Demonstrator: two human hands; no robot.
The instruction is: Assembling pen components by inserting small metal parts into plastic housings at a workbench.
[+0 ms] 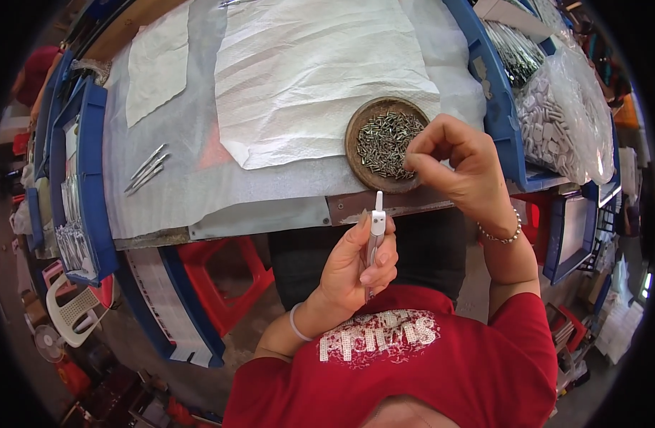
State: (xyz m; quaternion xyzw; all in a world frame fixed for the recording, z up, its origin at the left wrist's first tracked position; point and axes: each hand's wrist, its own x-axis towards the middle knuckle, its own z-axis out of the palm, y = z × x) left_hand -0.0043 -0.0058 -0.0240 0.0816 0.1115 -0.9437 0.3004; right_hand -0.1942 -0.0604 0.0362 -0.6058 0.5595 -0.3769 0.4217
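Clear slim tube with white cap (376, 232) stands upright in your left hand (356, 267), fingers curled shut around it, just below the table edge (270, 217); loosen that grip and it likely drops into your lap. Beyond, your right hand (459, 167) pinches fingertips together over the round wooden dish (356, 132) of small screws (388, 143); whether one is caught, you cannot tell, and a weak pinch could spill it.

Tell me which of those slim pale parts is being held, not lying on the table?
The upright one pinched in the left hand, close to the red shirt. The other few lie loose on the grey sheet, far to the left, untouched.
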